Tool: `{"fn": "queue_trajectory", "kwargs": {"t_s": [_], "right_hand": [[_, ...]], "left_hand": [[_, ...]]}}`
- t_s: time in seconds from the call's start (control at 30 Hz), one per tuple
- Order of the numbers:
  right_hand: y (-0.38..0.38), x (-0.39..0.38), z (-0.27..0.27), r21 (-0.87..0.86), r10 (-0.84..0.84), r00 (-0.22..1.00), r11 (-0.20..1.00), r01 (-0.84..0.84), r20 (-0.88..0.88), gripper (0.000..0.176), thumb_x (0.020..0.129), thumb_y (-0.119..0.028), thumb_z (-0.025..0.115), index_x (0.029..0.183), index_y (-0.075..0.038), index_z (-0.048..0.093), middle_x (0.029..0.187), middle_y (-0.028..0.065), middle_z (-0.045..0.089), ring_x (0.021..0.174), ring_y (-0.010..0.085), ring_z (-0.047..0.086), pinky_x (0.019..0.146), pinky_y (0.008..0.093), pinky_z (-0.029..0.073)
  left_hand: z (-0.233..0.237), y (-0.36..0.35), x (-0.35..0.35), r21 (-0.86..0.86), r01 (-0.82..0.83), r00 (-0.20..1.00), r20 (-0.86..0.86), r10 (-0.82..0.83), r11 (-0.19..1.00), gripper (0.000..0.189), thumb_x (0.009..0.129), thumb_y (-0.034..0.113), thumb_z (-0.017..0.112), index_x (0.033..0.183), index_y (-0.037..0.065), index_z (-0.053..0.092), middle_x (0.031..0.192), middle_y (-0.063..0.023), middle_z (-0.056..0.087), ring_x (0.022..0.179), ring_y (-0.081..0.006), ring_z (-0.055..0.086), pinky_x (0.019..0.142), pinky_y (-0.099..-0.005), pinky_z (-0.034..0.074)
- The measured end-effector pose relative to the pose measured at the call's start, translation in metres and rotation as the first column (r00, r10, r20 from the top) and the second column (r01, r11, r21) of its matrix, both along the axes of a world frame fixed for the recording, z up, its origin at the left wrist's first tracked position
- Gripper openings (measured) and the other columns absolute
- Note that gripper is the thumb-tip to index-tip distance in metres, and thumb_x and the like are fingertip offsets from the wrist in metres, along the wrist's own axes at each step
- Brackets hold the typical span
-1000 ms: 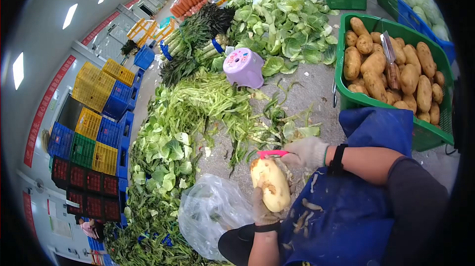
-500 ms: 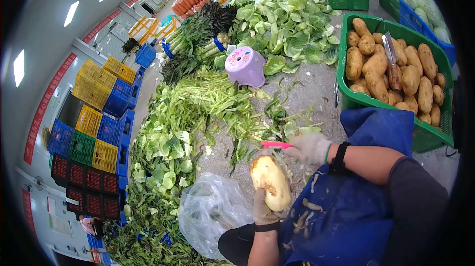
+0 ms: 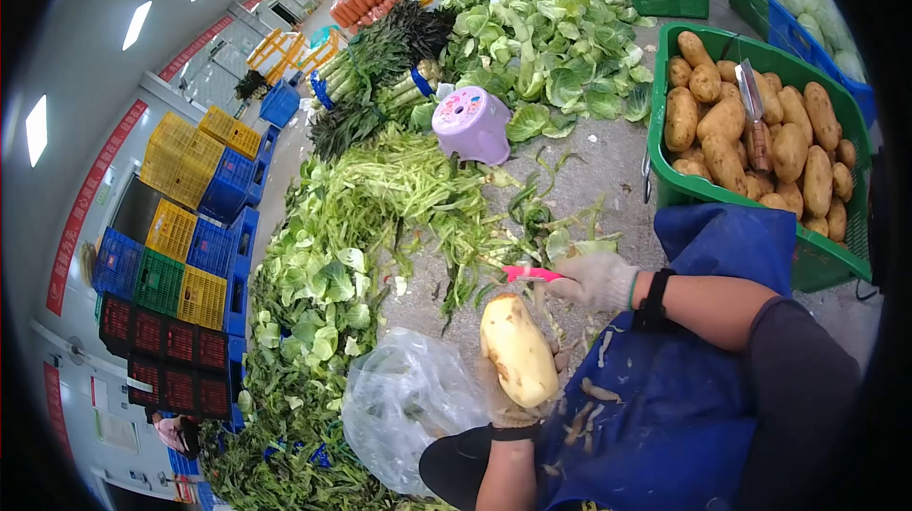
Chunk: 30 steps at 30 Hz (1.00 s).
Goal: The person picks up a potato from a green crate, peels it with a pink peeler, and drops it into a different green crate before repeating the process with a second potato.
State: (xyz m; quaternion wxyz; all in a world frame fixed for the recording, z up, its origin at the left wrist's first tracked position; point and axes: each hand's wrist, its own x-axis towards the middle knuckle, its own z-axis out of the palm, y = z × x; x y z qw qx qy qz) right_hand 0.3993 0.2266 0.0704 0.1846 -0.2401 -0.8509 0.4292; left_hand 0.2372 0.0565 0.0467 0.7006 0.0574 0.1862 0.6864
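A large, mostly peeled potato (image 3: pixel 518 350) shows pale yellow flesh, with a little brown at its upper end. My left hand (image 3: pixel 505 405), gloved, holds it from below, closed round its lower end. Above and to the right, my gloved right hand (image 3: pixel 597 283) is closed on a pink peeler (image 3: pixel 534 274), whose head points left, apart from the potato. Strips of peel lie on the blue apron (image 3: pixel 655 406) over my lap. Left of the potato is a clear plastic bag (image 3: pixel 404 406).
A green crate (image 3: pixel 665 155) of unpeeled potatoes, with a knife (image 3: pixel 750 93) on top, stands at the right. A purple stool (image 3: pixel 472 126) stands among heaps of leaves (image 3: pixel 541 46). Stacked crates (image 3: pixel 176 264) line the left. A person (image 3: pixel 176 435) is at the lower left.
The potato has turned in my left hand, and its brown patch no longer shows. My right hand with the peeler has barely moved.
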Motion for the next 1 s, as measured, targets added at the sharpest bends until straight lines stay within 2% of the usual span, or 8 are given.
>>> {"fn": "queue_trajectory", "kwargs": {"t_s": [0.03,0.17,0.2,0.37,0.47,0.57,0.7,1.0], "right_hand": [[0.004,0.001,0.004,-0.050,0.004,0.998,0.999,-0.001,0.065,0.040,0.092,-0.045,0.047,0.107,-0.010,0.060,0.085,0.0178,0.062,0.081,0.0341,0.062,0.072,0.0387,0.049],[-0.005,-0.009,-0.025,-0.186,0.105,0.912,0.964,-0.191,-0.396,0.038,0.092,-0.044,0.048,0.101,-0.009,0.060,0.087,0.0186,0.062,0.082,0.0343,0.062,0.072,0.0409,0.048],[0.006,-0.003,0.013,-0.055,0.003,0.980,0.998,0.008,0.199,0.037,0.092,-0.043,0.049,0.097,-0.009,0.060,0.087,0.0188,0.062,0.081,0.0352,0.061,0.072,0.0415,0.048],[-0.003,0.009,0.031,0.098,0.246,0.965,0.966,-0.238,-0.087,0.041,0.091,-0.047,0.047,0.091,-0.008,0.061,0.079,0.0193,0.061,0.077,0.0377,0.060,0.069,0.0424,0.048],[0.014,0.004,0.030,0.049,0.031,0.935,0.997,-0.051,0.354,0.040,0.090,-0.048,0.049,0.087,-0.009,0.059,0.076,0.0163,0.061,0.073,0.0365,0.060,0.065,0.0415,0.047],[-0.006,0.011,0.043,0.092,0.233,0.972,0.968,-0.232,-0.005,0.040,0.090,-0.049,0.048,0.087,-0.011,0.061,0.076,0.0142,0.062,0.073,0.0357,0.061,0.064,0.0414,0.047],[0.010,0.007,0.025,0.060,0.046,0.982,0.996,-0.058,0.185,0.034,0.089,-0.045,0.053,0.093,-0.012,0.063,0.075,0.0158,0.061,0.072,0.0338,0.062,0.063,0.0401,0.048],[0.000,0.013,0.043,0.098,0.219,0.975,0.970,-0.222,0.047,0.043,0.090,-0.051,0.047,0.093,-0.011,0.063,0.080,0.0156,0.064,0.078,0.0347,0.062,0.071,0.0418,0.049]], "left_hand": [[0.002,0.001,-0.001,0.007,0.001,1.000,-0.003,-0.001,1.000,0.087,0.072,0.054,0.072,0.135,0.004,0.038,0.120,-0.0214,0.054,0.104,-0.0411,0.056,0.090,-0.0571,0.047],[0.006,-0.007,0.005,-0.038,0.048,0.983,-0.174,-0.054,0.998,0.092,0.067,0.057,0.074,0.133,0.003,0.039,0.118,-0.0175,0.055,0.106,-0.0386,0.056,0.089,-0.0546,0.048],[-0.001,-0.010,0.002,-0.042,0.046,0.983,-0.173,-0.053,0.998,0.092,0.067,0.055,0.075,0.133,0.003,0.039,0.119,-0.0170,0.055,0.107,-0.0372,0.056,0.091,-0.0527,0.048],[0.002,-0.018,-0.005,-0.112,0.000,0.962,-0.271,-0.030,0.994,0.091,0.064,0.049,0.079,0.132,0.003,0.041,0.121,-0.0161,0.054,0.108,-0.0333,0.055,0.095,-0.0469,0.047],[0.000,-0.019,-0.015,-0.010,-0.050,0.974,-0.223,0.047,0.999,0.084,0.067,0.024,0.081,0.135,0.005,0.037,0.124,-0.0186,0.053,0.107,-0.0324,0.059,0.086,-0.0468,0.054],[0.003,-0.017,-0.022,0.002,0.012,0.961,-0.277,-0.011,1.000,0.086,0.065,0.018,0.080,0.137,0.004,0.035,0.124,-0.0189,0.053,0.107,-0.0334,0.059,0.087,-0.0469,0.053],[0.019,-0.019,-0.011,-0.095,-0.127,0.916,-0.393,0.080,0.987,0.089,0.062,0.016,0.079,0.138,0.003,0.034,0.123,-0.0181,0.054,0.105,-0.0333,0.060,0.087,-0.0447,0.053],[0.015,-0.015,-0.011,-0.137,-0.221,0.785,-0.613,0.093,0.966,0.081,0.061,0.007,0.070,0.135,0.000,0.037,0.119,-0.0152,0.056,0.102,-0.0283,0.061,0.087,-0.0380,0.053]]}}
